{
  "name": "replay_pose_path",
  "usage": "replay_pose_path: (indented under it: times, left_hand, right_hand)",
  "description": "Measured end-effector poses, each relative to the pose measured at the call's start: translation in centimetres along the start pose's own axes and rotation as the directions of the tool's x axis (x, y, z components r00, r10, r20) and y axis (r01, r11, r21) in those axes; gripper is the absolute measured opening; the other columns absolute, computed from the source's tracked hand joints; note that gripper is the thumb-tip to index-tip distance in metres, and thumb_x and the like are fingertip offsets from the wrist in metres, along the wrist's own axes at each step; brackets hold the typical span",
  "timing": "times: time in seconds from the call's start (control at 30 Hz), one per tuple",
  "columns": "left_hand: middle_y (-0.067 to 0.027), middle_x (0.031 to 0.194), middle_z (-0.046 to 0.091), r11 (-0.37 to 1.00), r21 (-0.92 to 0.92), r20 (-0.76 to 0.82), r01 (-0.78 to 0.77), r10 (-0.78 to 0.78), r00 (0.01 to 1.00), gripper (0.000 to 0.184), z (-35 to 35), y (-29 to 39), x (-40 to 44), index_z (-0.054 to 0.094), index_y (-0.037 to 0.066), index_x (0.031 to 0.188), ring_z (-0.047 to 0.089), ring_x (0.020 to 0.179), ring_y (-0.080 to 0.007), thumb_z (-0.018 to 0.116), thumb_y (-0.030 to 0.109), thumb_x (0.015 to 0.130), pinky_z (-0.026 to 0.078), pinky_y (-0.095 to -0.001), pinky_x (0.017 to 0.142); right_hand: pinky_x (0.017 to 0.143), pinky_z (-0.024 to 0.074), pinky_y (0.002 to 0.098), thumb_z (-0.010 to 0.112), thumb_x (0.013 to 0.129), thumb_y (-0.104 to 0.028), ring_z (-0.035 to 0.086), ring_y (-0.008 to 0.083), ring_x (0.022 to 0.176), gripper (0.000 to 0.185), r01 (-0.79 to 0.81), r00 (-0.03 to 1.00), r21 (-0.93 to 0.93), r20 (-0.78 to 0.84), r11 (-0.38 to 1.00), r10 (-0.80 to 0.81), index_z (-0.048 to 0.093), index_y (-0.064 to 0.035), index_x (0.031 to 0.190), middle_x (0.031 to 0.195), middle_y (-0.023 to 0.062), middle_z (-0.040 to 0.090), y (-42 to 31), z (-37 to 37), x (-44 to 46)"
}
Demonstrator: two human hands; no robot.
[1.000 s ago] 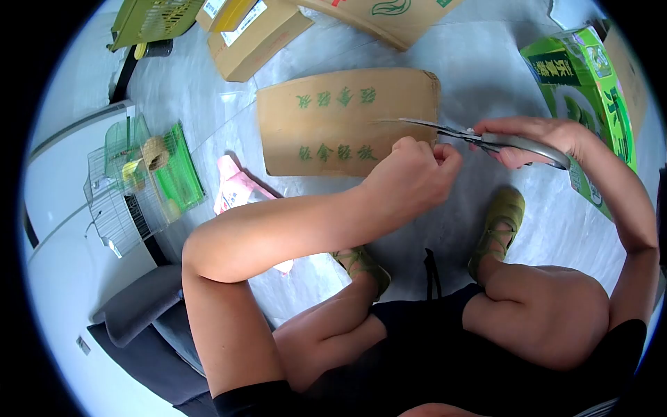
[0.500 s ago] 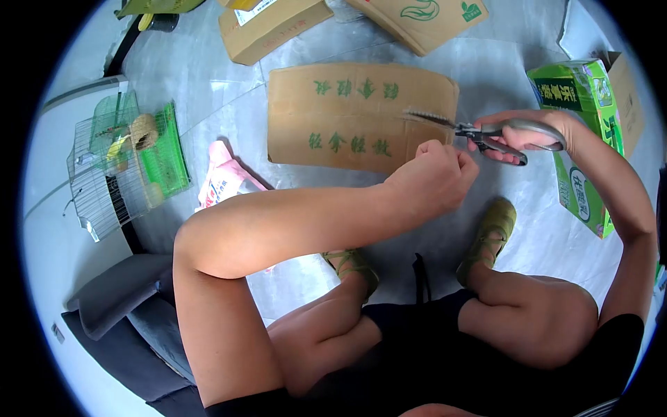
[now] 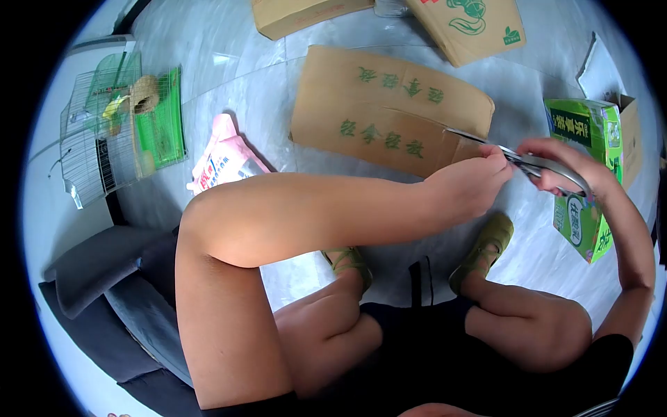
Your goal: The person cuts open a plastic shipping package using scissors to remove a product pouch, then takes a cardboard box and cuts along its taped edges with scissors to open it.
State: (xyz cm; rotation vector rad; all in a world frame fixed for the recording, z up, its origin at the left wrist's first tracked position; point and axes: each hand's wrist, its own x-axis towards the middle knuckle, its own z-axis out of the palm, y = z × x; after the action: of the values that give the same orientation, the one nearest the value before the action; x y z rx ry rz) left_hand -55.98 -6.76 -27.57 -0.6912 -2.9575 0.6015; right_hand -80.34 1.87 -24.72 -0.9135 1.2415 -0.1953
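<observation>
Cardboard [image 3: 389, 110] is positioned beyond green shoes [image 3: 485, 250], within arm's reach. Right end is apparently pinched by curled left hand [image 3: 469, 189], presumably for steadiness; contact is hidden. Scissors [image 3: 522, 160] are grasped in right hand [image 3: 575, 158] and aimed inward across that end. Green carton [image 3: 585, 224] is placed near right hand.

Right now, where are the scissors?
Head view, right of centre: the scissors are in the right hand's grip, blades at the right end of the cardboard piece, left of the green carton.
</observation>
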Motion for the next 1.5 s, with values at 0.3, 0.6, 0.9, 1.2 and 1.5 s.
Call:
replay_pose_path:
  times: [0.3, 0.6, 0.9, 1.2, 1.5]
  left_hand:
    - [0.0000, 0.089, 0.068, 0.951, -0.241, 0.181, -0.192, 0.239, 0.954, 0.020, 0.1, -1.5, 1.0, 0.074, 0.018, 0.092, 0.061, 0.090, -0.0213, 0.059, 0.025, 0.082, 0.040, -0.0391, 0.089]
    - [0.0029, 0.071, 0.065, 0.874, -0.483, 0.241, -0.059, 0.197, 0.950, 0.004, -0.3, -2.1, 1.3, 0.072, 0.020, 0.071, 0.062, 0.076, -0.0180, 0.071, 0.019, 0.067, 0.042, -0.0332, 0.057]
    - [0.0042, 0.059, 0.054, 0.912, -0.401, 0.273, 0.084, 0.031, 0.961, 0.006, -0.9, 0.5, -0.4, 0.065, 0.018, 0.062, 0.054, 0.061, -0.0158, 0.070, 0.021, 0.064, 0.034, -0.0329, 0.049]
    - [-0.0041, 0.080, 0.058, 0.750, -0.644, -0.058, 0.154, -0.248, 0.967, 0.021, 0.9, -2.6, -5.1, 0.059, 0.010, 0.092, 0.056, 0.080, -0.0226, 0.064, 0.016, 0.073, 0.041, -0.0326, 0.074]
    - [-0.0034, 0.082, 0.051, 0.812, -0.508, -0.075, 0.286, -0.373, 0.925, 0.020, 1.5, -0.6, -5.9, 0.047, 0.010, 0.087, 0.054, 0.081, -0.0198, 0.061, 0.014, 0.073, 0.039, -0.0320, 0.071]
  right_hand:
    - [0.088, 0.0431, 0.0339, 0.078, 0.067, -0.064, 0.050, 0.0178, 0.099, 0.094, 0.109, 0.784, -0.432, -0.517, 0.895, -0.345, 0.043, -0.0053, 0.131, 0.105, 0.0050, 0.051, -0.8, -2.6, -0.6]
    - [0.096, 0.0446, 0.0419, 0.082, 0.064, -0.054, 0.055, 0.0348, 0.114, 0.092, -0.061, 0.778, -0.606, -0.527, 0.793, -0.342, 0.042, -0.0066, 0.132, 0.122, 0.0166, 0.055, -2.9, -1.0, 9.0]
    - [0.094, 0.0451, 0.0444, 0.078, 0.067, -0.058, 0.055, 0.0343, 0.114, 0.087, -0.161, 0.774, -0.665, -0.544, 0.730, -0.324, 0.042, -0.0099, 0.130, 0.121, 0.0157, 0.055, -2.1, -1.1, 9.1]
    - [0.087, 0.0459, 0.0376, 0.083, 0.070, -0.042, 0.055, 0.0257, 0.098, 0.078, 0.044, 0.738, -0.573, -0.534, 0.818, -0.413, 0.044, -0.0050, 0.126, 0.109, 0.0118, 0.055, -1.1, -0.1, 9.0]
    - [0.062, 0.0444, 0.0214, 0.051, 0.085, -0.072, 0.053, 0.0086, 0.071, 0.077, 0.100, 0.991, -0.085, -0.080, 0.991, -0.107, 0.050, -0.0084, 0.127, 0.089, 0.0011, 0.055, -1.4, -0.2, 2.5]
